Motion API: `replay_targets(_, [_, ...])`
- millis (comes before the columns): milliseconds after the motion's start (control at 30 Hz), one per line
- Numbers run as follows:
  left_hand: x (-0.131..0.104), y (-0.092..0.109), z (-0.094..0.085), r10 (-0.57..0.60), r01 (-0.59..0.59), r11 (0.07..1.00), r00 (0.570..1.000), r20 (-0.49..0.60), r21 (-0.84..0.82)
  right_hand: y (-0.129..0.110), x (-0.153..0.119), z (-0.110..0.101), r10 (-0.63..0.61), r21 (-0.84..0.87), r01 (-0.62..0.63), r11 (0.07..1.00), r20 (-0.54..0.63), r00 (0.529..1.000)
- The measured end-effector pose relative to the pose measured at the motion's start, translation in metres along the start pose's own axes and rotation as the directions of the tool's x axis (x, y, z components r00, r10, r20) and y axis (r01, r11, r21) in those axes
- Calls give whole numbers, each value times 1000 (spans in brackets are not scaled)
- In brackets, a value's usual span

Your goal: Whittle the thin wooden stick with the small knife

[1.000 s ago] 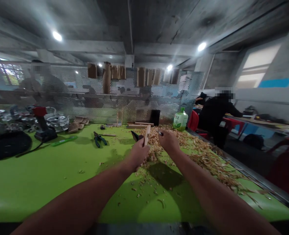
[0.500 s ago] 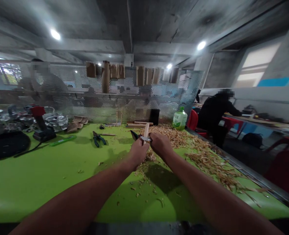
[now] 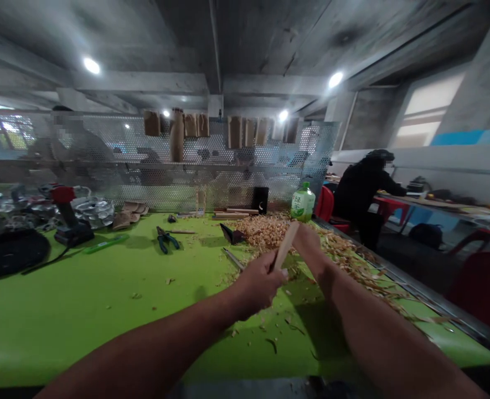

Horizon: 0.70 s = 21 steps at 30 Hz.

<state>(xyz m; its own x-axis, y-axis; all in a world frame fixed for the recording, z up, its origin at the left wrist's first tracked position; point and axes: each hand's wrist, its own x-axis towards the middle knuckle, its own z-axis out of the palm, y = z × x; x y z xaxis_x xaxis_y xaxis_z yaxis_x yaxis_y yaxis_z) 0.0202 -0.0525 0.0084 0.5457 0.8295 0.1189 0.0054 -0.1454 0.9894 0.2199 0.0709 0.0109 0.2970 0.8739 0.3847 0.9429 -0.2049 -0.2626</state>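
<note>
At centre-right, left hand point(image 3: 258, 284) clasps pale flat wooden strip point(image 3: 287, 245) low; likely light, stiff, best held there; right hand point(image 3: 310, 240): grip unclear.

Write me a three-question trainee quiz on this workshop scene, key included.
1. Multiple choice: what is the left hand gripping? A) a power drill B) a wooden strip C) a red chair
2. True or false: in the picture, the pliers lie to the left of the bottle.
3. Fill in the colour: the tabletop is ____.

Key: 1. B; 2. true; 3. green.
</note>
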Motion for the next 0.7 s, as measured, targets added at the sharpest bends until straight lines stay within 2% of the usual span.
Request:
replay_targets(67, [6,-2,-7,-56,51,995,997,-55,-87,-3,1,-1,29,0,-29,1000,-18,999])
replay_targets(133, [15,-6,-20,-106,84,983,986,-132,-163,-18,-6,0,-26,20,27,999,-54,998])
replay_targets(233, [28,-13,-38,-96,40,969,971,-220,-246,-46,-28,0,-235,42,239,970,-84,968])
replay_targets(300, [33,-17,-44,-72,3,963,967,-244,-270,-60,-43,-1,-361,33,363,931,-44,931])
replay_targets(367, [35,-17,-45,-58,-13,963,966,-253,-270,-67,-54,-2,-421,2,422,907,32,906])
replay_targets(467, [34,-15,-42,-61,-12,965,962,-267,-262,-71,-59,-3,-415,-71,423,903,106,903])
replay_targets(700, [26,-6,-33,-119,62,977,951,-285,-203,-67,-52,-4,-416,-125,418,900,42,908])
